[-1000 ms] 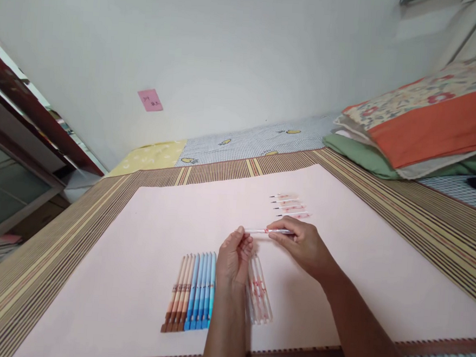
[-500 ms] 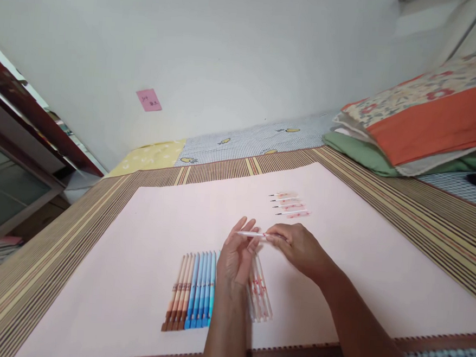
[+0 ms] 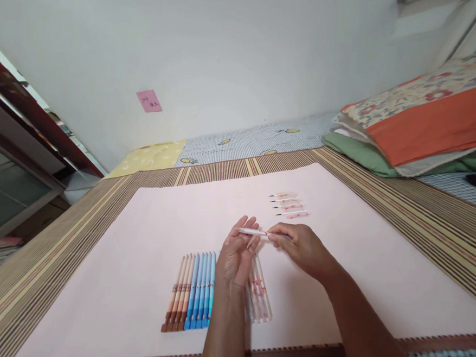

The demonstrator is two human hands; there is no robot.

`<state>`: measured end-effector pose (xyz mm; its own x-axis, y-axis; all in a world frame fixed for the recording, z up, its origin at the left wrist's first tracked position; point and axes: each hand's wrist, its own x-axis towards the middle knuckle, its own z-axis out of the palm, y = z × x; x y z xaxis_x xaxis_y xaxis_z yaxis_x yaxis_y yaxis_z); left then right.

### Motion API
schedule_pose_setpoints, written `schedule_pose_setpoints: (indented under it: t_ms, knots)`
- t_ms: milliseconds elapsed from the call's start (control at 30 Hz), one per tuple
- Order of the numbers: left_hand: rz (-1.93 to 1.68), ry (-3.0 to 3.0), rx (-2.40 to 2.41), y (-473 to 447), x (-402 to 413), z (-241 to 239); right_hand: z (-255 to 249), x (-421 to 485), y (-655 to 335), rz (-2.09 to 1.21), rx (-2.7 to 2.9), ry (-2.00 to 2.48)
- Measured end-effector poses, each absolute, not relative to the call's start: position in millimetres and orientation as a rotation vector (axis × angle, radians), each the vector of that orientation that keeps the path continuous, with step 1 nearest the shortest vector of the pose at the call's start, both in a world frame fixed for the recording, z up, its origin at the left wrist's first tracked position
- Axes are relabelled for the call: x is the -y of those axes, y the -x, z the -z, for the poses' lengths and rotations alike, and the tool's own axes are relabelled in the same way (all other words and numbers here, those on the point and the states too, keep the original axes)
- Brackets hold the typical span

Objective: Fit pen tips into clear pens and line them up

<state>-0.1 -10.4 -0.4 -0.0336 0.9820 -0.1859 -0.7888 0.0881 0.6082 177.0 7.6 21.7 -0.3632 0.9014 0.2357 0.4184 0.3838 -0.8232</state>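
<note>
Four peach-and-brown pens (image 3: 176, 294) and at least five blue pens (image 3: 201, 290) are lying nearest, beside clear, red-patterned pens (image 3: 261, 289), partly hidden. Beyond, the right hand (image 3: 300, 245) is pinching one slim white pen (image 3: 253, 232) across the open left hand (image 3: 236, 254); four dark-tipped white sticks (image 3: 289, 206) are lying farther off.

Right hand (image 3: 300, 247) pinching white pen (image 3: 253, 232); left hand (image 3: 237, 253) loosely spread.
</note>
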Motion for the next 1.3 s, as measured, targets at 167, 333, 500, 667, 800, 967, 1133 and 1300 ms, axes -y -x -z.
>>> schedule_pose_setpoints:
  t_ms: [167, 333, 500, 667, 800, 967, 1133, 1300]
  knots:
    - [-1.514, -0.344, -0.838, -3.9, 6.8, 6.4, -24.7, -5.8, -174.6, -0.913, 1.918, 1.143]
    - [-1.47, -0.315, -0.775, -0.2, 8.1, 2.0, -20.5, -7.8, -177.1, -0.918, 1.916, 1.148]
    - [-1.476, -0.362, -0.671, -2.1, 10.6, -0.6, -19.8, -8.1, -176.8, -0.939, 1.904, 1.12]
    - [-1.556, -0.352, -0.805, -5.1, 4.5, 7.7, -22.2, -7.0, -175.6, -0.923, 1.918, 1.158]
    - [-1.515, -0.389, -0.761, -1.5, 5.6, 4.7, -20.6, -8.1, -178.3, -0.977, 1.904, 1.144]
    - [-1.489, -0.409, -0.687, -2.4, 9.9, -0.2, -21.6, -7.4, -178.3, -0.985, 1.89, 1.129]
    - [-1.575, -0.373, -0.805, -5.8, 4.6, 7.7, -24.6, -5.4, -175.2, -0.905, 1.923, 1.175]
    - [-1.569, -0.464, -0.758, -2.4, 4.6, 3.7, -24.3, -6.0, -177.2, -0.981, 1.913, 1.182]
